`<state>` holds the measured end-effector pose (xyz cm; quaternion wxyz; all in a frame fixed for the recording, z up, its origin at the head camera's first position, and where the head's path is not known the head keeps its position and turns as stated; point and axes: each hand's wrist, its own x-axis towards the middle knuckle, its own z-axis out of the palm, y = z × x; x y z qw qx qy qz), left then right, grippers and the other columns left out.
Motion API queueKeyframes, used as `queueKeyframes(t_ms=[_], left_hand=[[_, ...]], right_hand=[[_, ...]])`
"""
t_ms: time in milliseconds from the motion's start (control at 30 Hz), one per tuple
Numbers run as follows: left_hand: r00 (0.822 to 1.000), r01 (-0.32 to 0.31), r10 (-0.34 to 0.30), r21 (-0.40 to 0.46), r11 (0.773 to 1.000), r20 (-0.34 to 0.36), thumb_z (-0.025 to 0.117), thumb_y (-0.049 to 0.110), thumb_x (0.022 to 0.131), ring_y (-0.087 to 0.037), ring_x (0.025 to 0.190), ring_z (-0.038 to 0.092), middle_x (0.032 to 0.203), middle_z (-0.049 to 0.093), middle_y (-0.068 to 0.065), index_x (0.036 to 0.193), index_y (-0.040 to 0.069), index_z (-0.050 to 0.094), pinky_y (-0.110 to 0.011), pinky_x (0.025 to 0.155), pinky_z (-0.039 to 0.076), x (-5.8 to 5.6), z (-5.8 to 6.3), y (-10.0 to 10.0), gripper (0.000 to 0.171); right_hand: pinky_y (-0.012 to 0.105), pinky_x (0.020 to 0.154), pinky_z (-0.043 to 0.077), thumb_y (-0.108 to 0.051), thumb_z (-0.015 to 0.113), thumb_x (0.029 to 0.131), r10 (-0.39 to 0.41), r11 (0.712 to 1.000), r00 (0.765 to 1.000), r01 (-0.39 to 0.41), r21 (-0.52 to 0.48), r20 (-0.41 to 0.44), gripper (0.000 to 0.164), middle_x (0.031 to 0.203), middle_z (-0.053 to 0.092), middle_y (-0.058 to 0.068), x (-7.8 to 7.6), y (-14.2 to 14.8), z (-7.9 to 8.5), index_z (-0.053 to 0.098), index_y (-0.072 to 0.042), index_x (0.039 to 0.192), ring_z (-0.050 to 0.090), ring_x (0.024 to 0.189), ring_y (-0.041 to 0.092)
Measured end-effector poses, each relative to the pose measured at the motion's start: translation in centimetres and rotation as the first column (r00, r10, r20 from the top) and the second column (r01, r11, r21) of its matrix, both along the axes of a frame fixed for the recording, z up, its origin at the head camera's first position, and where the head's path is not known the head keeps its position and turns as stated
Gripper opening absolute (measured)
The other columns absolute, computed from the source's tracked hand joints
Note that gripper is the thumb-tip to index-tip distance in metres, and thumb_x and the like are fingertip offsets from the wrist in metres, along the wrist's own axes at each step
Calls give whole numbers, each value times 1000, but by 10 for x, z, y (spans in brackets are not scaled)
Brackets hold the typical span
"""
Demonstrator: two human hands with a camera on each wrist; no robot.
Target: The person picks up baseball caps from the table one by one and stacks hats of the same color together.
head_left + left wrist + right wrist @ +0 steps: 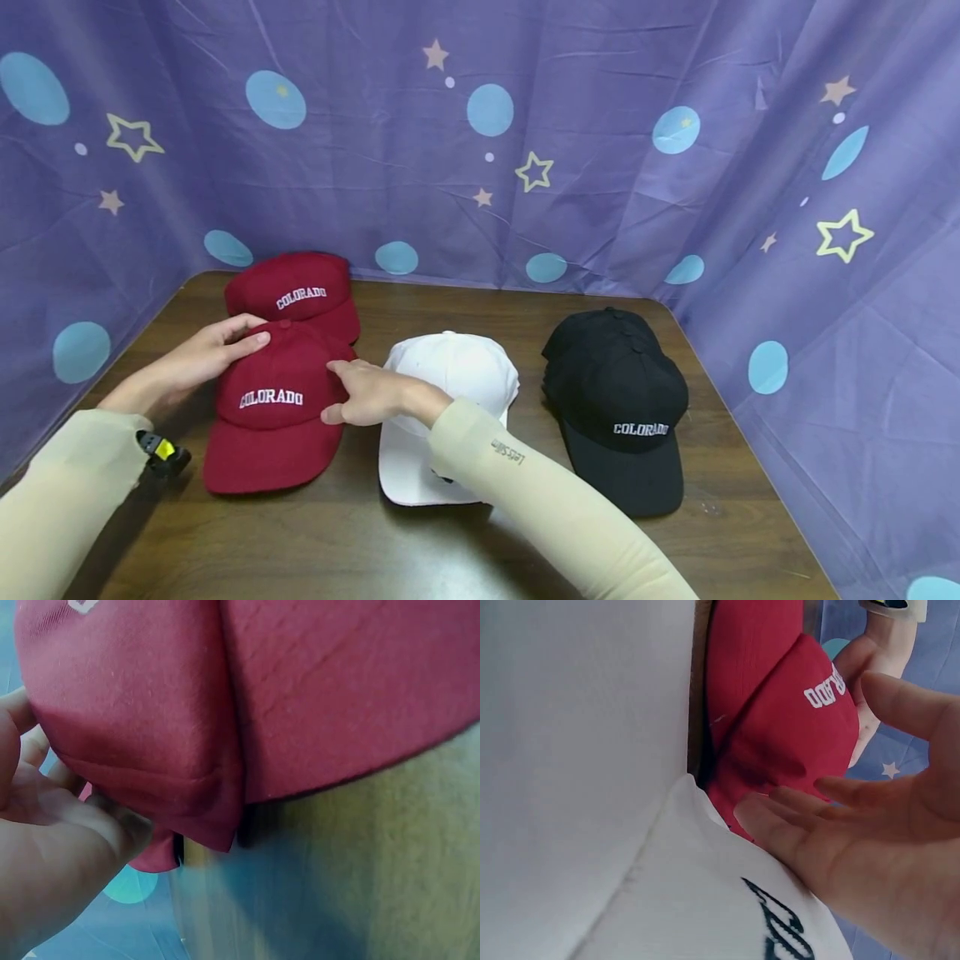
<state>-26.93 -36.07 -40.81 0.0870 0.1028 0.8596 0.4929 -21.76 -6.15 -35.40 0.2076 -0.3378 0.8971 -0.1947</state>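
In the head view, a red baseball cap (277,450) with white COLORADO lettering lies at the left, brim toward me. My left hand (206,354) is at the back left of its crown, thumb laid along the top; in the left wrist view, the fingers (19,709) are at the crown's edge. My right hand (371,392) reaches across a white cap (450,367) to the red crown's right side, fingers extended. The right wrist view shows this hand (877,832) spread, fingertips right at the red cap (780,727).
Another red cap (288,279) sits behind the front one. Stacked black caps (626,392) stand at the right of the brown wooden table (390,550). A purple curtain (585,100) with stars and blue dots encloses the back and sides.
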Motion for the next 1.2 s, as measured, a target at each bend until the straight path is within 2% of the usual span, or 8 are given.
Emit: queueKeyframes(t_ms=[200,367,500,600,733,833,967,1200], left_hand=[[1000,-24,23,-50,998,-17,50,41,99,-17,94,58,115,54,-10,130,16,49,-32,74,51,-8,-2,-2,40],[999,-35,34,-66,997,-9,51,41,99,-17,95,58,119,52,-10,133,16,47,-31,75,51,-12,-3,-5,43],[999,-44,41,-78,996,-34,50,41,99,-15,97,54,120,48,-9,136,17,45,-29,75,49,-13,2,-9,44],[995,-65,59,-77,995,-79,50,39,100,-11,101,49,123,44,-10,138,13,41,-22,78,47,-15,7,-12,47],[985,-112,99,-86,990,-140,49,38,100,-16,113,42,134,38,-14,143,8,32,-15,81,40,-23,14,-18,55],[975,-159,138,-109,981,-176,48,41,100,-28,122,35,141,32,-19,146,7,26,-23,85,36,-33,18,-25,62],[965,-201,176,-113,973,-194,49,43,99,-40,129,27,144,26,-25,149,5,18,-42,95,31,-48,19,-37,71],[983,-161,146,-137,977,-112,47,48,98,-47,135,12,152,7,-28,151,2,1,-65,102,20,-60,11,-56,84]], right_hand=[[17,106,22,-41,60,91,35,999,999,-35,16,-18,75,147,34,-4,2,0,-1,24,-12,150,25,133,4],[19,106,24,-40,61,91,48,998,999,-48,-41,-18,74,147,34,-4,3,5,4,25,-14,150,25,133,5],[20,105,27,-38,60,92,73,988,997,-73,-133,-5,71,146,35,-4,4,16,16,25,-15,150,26,132,4],[19,101,31,-34,60,92,95,971,995,-97,-218,-22,69,143,38,-2,5,28,28,26,-13,149,34,125,4],[18,98,33,-33,60,93,94,949,990,-122,-290,-108,67,140,40,-1,7,46,43,28,-12,148,41,118,5],[22,102,32,-34,58,94,55,938,981,-114,-326,-186,64,143,38,-3,6,62,52,30,-13,148,40,121,6],[26,104,32,-33,58,95,-25,908,976,-68,-414,-215,60,145,37,-6,4,85,58,33,-15,147,38,126,6],[29,105,34,-25,62,94,-126,805,979,5,-594,-162,55,142,42,-7,-1,121,56,39,-17,144,37,129,6]])
